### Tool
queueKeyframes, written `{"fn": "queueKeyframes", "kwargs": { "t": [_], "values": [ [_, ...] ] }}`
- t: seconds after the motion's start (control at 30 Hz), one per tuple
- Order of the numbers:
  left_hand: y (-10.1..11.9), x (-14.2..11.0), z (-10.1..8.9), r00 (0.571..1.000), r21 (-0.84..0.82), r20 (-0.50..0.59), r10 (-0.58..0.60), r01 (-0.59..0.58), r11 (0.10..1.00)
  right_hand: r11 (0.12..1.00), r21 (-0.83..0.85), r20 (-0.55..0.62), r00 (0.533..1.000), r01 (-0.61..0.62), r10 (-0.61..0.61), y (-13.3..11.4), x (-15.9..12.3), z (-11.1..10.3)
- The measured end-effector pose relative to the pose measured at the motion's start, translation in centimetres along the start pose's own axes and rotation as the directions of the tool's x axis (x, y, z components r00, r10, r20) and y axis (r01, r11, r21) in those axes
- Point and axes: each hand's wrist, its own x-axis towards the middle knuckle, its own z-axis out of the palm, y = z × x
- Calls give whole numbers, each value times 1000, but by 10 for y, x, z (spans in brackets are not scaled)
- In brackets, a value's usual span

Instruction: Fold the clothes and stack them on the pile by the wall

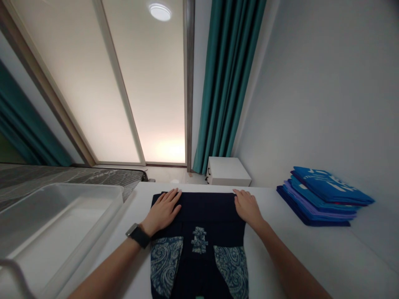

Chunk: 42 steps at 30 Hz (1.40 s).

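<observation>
A dark navy garment point(215, 232) lies flat on the white table in front of me. Two blue swirl-patterned panels like pockets sit on its sides, with a small patterned motif between them; its near end runs out of view. My left hand point(162, 211) rests palm down on the far left corner, fingers spread. On the opposite corner, my right hand point(248, 206) lies over the far right edge, its fingers stretched out. Neither hand is lifting the cloth. A dark-strapped watch point(139, 235) is on my left wrist.
A stack of folded blue and purple clothes point(324, 199) stands on the white table point(268, 257) at right, near the wall. At left is a translucent plastic bin point(93, 192). Beyond the table are a small white cabinet point(229, 168), a teal curtain point(232, 83) and frosted sliding doors point(149, 83).
</observation>
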Motion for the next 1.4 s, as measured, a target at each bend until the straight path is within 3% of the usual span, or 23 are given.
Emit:
{"fn": "queueKeyframes", "kwargs": {
  "t": [0.17, 0.37, 0.53, 0.7, 0.8, 1.07, 1.17, 1.23, 1.33, 1.4],
  "values": [
    [4, -5, 12, 1000, 16, 14, 18, -18, 1000, 990, 141, 167, 986, -24, 0, 12, 2, -9],
    [3, -5, 12, 1000, 22, 2, 17, -18, 1000, 997, 4, 131, 988, -78, 77, -4, -2, 1],
    [4, -5, 12, 1000, 21, -7, 20, -20, 1000, 983, 150, 91, 991, -108, 95, -5, 4, 6],
    [4, -5, 12, 1000, 7, -21, 14, -14, 1000, 953, 272, 167, 982, -131, 88, 0, 7, 3],
    [4, -5, 12, 1000, -4, -14, 12, -12, 1000, 970, 226, 181, 982, -89, 48, 2, 5, -1],
    [2, -6, 15, 999, -18, -49, 20, -21, 1000, 992, -117, 175, 982, -46, 66, -7, -5, -14],
    [2, -6, 15, 999, -5, -36, 23, -23, 1000, 981, -195, 81, 997, 17, -1, -18, -10, -23],
    [3, -6, 14, 999, -2, -31, 23, -23, 1000, 976, -171, 38, 991, 132, -127, -31, -15, -25],
    [2, -6, 15, 999, -2, -39, 24, -24, 1000, 938, -43, 46, 938, 344, -343, -49, -23, -16],
    [1, -6, 16, 999, 5, -37, 29, -29, 1000, 923, 27, 87, 919, 383, -384, -57, -27, -5]
  ]
}}
